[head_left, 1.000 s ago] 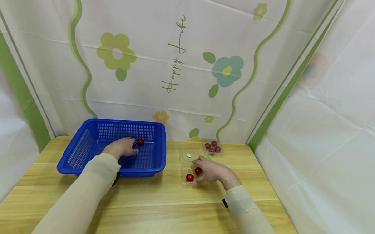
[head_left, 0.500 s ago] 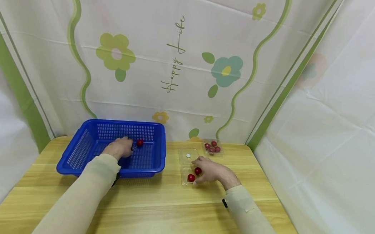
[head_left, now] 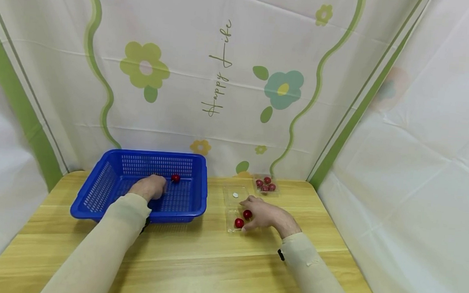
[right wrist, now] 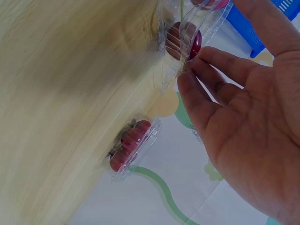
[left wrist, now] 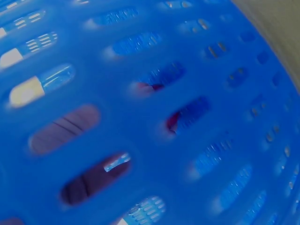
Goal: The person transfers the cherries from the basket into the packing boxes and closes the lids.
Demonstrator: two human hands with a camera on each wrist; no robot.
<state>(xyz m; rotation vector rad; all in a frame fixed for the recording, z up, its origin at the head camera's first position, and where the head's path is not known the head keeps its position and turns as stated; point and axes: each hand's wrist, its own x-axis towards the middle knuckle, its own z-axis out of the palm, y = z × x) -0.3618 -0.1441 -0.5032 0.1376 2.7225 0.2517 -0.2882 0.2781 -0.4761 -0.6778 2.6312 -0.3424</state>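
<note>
My left hand [head_left: 149,187] reaches down into the blue plastic basket [head_left: 201,180] with its fingers bent in; its fingertips are hidden. Just to their right lies a red cherry [head_left: 175,178]. In the left wrist view, the basket wall [left wrist: 140,112] fills the frame, with red [left wrist: 173,123] showing through a slot. My right hand [head_left: 263,212] rests at the right side of an opened clear plastic box [head_left: 230,213], thumb spread from the nearly straight fingers. The box holds two cherries, one nearer [head_left: 239,223] and one beside the fingers [head_left: 248,214]. In the right wrist view, fingertips [right wrist: 187,77] touch its rim.
A second clear box [head_left: 265,191] filled with several cherries stands behind at the right, by the back edge of the wooden table [head_left: 195,260]. The opened lid [head_left: 235,195], with a white sticker, lies behind the near box. A patterned curtain [head_left: 181,94] rises behind the table.
The left hand's fingers, spread a second ago, have curled in inside the basket. The nearer cherry in the opened box has shifted slightly right. The right hand has stayed in place.
</note>
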